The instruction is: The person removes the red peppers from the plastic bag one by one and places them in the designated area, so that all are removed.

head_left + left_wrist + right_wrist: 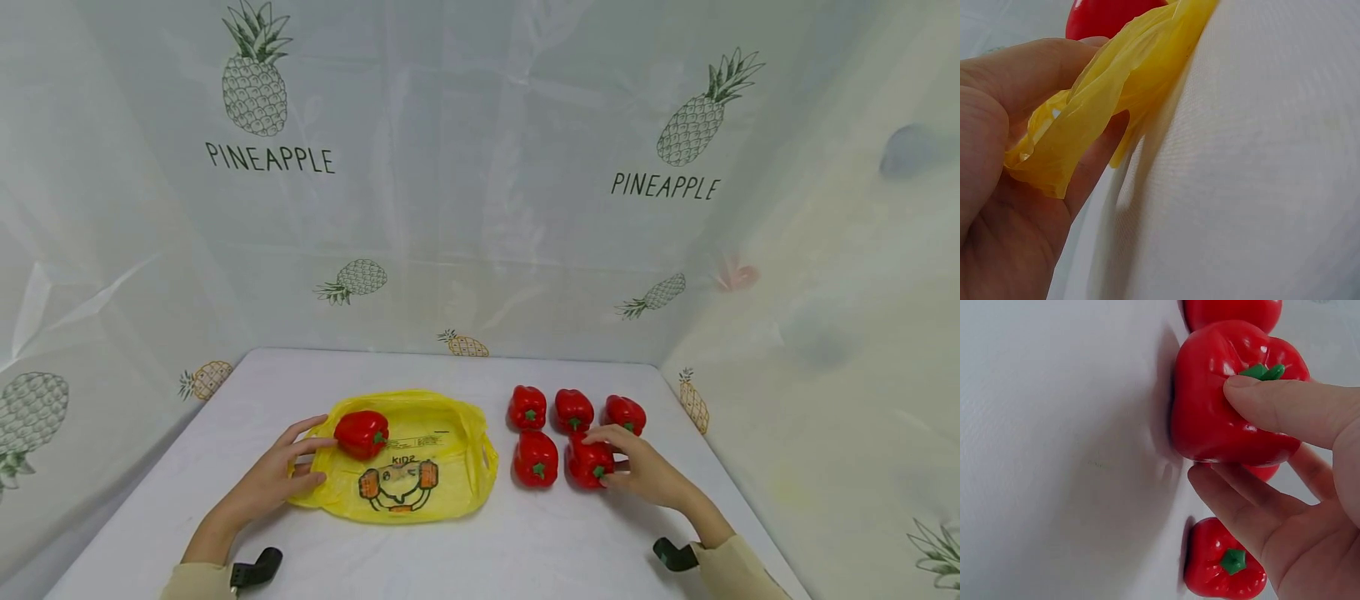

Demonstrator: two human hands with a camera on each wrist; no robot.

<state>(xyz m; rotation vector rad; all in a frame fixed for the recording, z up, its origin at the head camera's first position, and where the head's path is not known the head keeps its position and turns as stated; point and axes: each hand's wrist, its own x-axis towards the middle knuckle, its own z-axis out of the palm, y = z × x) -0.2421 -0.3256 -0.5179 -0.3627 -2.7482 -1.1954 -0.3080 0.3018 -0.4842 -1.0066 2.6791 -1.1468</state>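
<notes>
A yellow plastic bag (450, 467) with a printed cartoon face lies flat on the table, one red bell pepper (360, 434) on its left part. At the bag's left edge, my left hand (288, 467) holds the plastic between thumb and fingers; the left wrist view shows the folded bag edge (1094, 119) there. To the right, my right hand (637, 467) grips the near right bell pepper (588, 462) of a group. In the right wrist view the thumb presses beside the green stem of that pepper (1222, 419), while the fingers lie along its side and below.
Close around the gripped pepper stand other red bell peppers: one to its left (536, 460) and a back row (528, 407) behind. White table (525, 550) runs along the front. A pineapple-print curtain (480, 208) hangs behind and at both sides.
</notes>
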